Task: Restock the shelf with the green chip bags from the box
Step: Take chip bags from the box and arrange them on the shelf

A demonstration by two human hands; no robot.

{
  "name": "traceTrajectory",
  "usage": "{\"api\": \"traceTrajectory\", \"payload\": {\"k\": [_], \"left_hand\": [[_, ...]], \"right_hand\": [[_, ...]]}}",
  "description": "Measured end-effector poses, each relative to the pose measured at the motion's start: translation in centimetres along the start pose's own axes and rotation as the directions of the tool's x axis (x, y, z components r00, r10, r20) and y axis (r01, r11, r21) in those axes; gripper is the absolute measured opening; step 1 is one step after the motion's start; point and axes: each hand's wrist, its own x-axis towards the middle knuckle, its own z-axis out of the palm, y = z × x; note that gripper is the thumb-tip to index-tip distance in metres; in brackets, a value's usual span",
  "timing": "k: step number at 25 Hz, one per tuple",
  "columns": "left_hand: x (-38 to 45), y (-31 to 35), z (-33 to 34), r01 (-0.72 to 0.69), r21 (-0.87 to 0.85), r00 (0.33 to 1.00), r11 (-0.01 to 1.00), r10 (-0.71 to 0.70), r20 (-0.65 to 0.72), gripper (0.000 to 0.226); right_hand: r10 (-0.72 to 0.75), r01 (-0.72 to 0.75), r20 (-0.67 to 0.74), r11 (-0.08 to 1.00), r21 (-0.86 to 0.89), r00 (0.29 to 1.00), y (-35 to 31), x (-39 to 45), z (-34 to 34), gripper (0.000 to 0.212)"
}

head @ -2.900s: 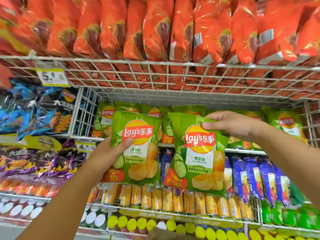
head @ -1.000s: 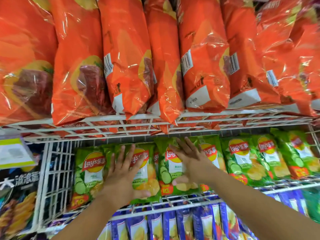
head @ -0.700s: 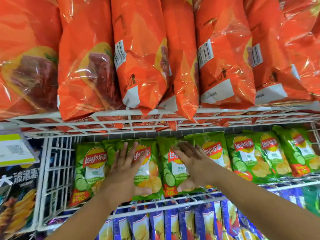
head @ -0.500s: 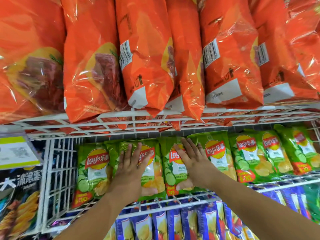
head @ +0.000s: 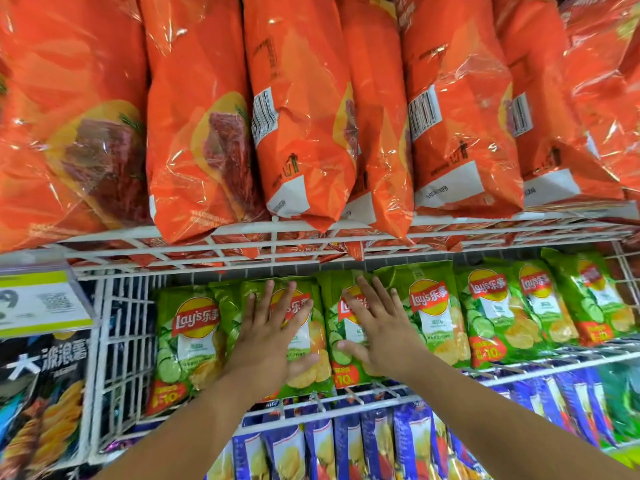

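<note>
At 9 o'clock a white and lime-green price label (head: 41, 303) hangs from the front edge of the upper shelf. Below it, at 8 o'clock, stands a black snack bag with white lettering (head: 45, 403), cut off from the rest by a white wire divider panel (head: 121, 358).

Just right of the divider begins the row of glossy green chip bags with red-and-yellow logos (head: 498, 317), standing upright on the white wire middle shelf (head: 519, 368) and running from 8 o'clock across to 3 o'clock. The leftmost green bag (head: 187, 344) stands free, touched by no hand.

The left hand (head: 268, 344), at about 6 o'clock of centre, lies flat with fingers straight and spread against the front of the second green bag (head: 311, 372), thumb pointing to 3 o'clock; it grasps nothing and only presses the bag's face. The right hand (head: 379, 327), just beside it, presses flat in the same way on the third green bag (head: 346, 374), fingers fanned toward 11 o'clock, thumb toward 9 o'clock, not curled round anything. The two hands are near each other but apart.

Across 12 o'clock, large shiny orange chip bags (head: 301, 133) fill the white wire upper shelf (head: 277, 237). At 5 o'clock, blue chip bags (head: 412, 445) stand in a row under the middle shelf.
</note>
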Motion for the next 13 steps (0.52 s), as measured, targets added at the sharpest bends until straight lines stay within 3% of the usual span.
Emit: {"api": "traceTrajectory", "payload": {"k": [6,11,13], "left_hand": [[0.2,0.0,1.6,-0.022,0.101,1.000,0.995,0.024,-0.018,0.089],[0.4,1.9,-1.4,0.056,0.253,0.985,0.966,-0.094,0.142,0.088],[0.2,3.8,-3.1,0.110,0.211,0.975,0.971,-0.147,0.168,0.083]], "right_hand": [[0.008,-0.008,0.001,1.000,0.005,1.000,0.7,0.2,1.3,0.092],[0.025,-0.024,0.081,1.000,-0.005,0.996,0.4,-0.5,-1.5,0.097],[0.030,-0.037,0.081,0.996,0.080,0.996,0.8,-1.9,-3.0,0.097]]}}
